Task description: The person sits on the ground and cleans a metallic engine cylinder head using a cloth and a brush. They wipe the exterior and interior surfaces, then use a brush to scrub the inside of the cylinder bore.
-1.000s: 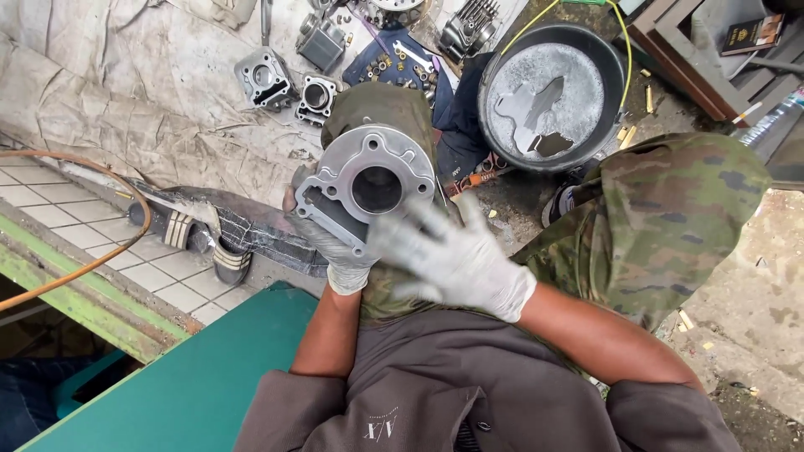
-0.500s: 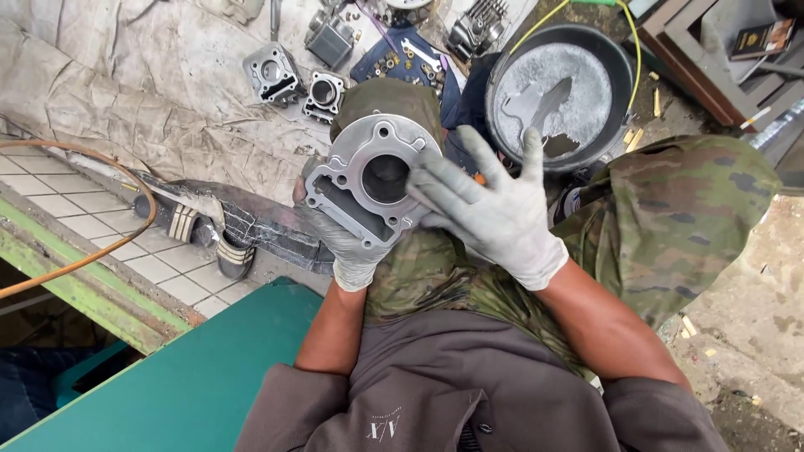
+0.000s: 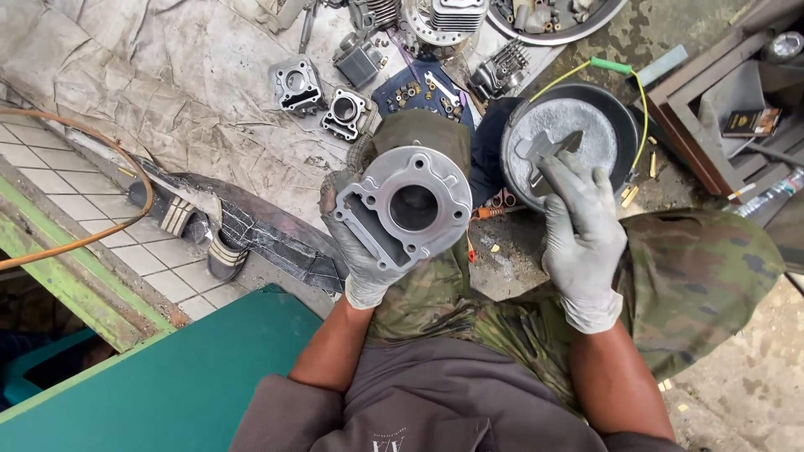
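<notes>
Left hand (image 3: 362,251), in a grey work glove, is wrapped around the bottom and back of a grey metal engine cylinder (image 3: 408,209). The fingers are clamped on it, holding it up over the lap with the round bore facing the camera. Right hand (image 3: 584,226), gloved too, is off to the side of the cylinder and not touching it. Its fingers are loosely spread with nothing in them, hovering over the near edge of the black round pan (image 3: 620,125). That pan has a flat metal piece lying in it. Farther out, two smaller cylinder blocks (image 3: 322,99) sit on the crumpled tarp (image 3: 126,75). A dark tray (image 3: 419,92) of small bolts and a wrench lies beside them.
</notes>
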